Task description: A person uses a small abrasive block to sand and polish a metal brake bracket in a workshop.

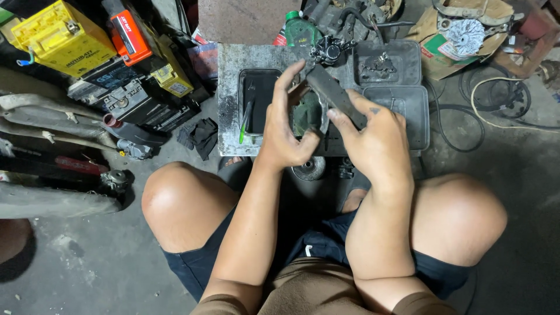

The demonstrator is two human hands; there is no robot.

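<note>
I squat over a grey metal plate (228, 87) on the floor. My left hand (286, 125) cups a greenish, dirty flat part (308, 114) with its fingers spread upward. In my right hand (373, 140) lies a dark flat bar, like a file or stone (335, 93), its lower end pinched by my fingers and its body pressed at an angle against the part. Both hands are stained with grease.
Dark trays sit on the plate: one at left (259, 87) with a green-handled tool (244, 125), two at right (399, 105). A green bottle (298, 29) stands behind. Batteries, yellow (61, 35) and orange (129, 35), are piled at left. Cables (501, 99) lie right.
</note>
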